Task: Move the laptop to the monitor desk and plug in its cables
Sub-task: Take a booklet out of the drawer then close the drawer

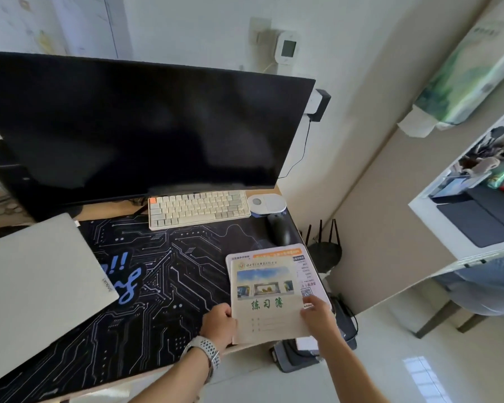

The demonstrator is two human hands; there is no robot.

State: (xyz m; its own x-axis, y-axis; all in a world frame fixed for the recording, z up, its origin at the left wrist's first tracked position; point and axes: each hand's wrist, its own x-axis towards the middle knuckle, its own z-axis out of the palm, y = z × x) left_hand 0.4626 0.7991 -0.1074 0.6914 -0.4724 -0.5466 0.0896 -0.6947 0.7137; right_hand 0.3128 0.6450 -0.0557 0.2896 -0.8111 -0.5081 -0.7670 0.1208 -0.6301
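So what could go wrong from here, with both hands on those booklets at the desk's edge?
1. The booklets overhang the desk's right corner; if the left hand or right hand slips, they could drop onto the gear on the floor.
2. Sliding them back might nudge the black mouse, which lies just behind them.
3. The closed laptop sits at the desk's left, partly out of view, perhaps near its edge.

Pale cream walls [204, 27] behind, with a white socket plate [259, 27] and a small white display unit [287, 48] mounted above the desk's far right corner. Light tiled floor [390, 359] on the right, a bright patch of daylight [422, 376] across it. White shelf unit [448, 228] further right. Black router [323, 251] with upright antennas beside the desk's right edge.
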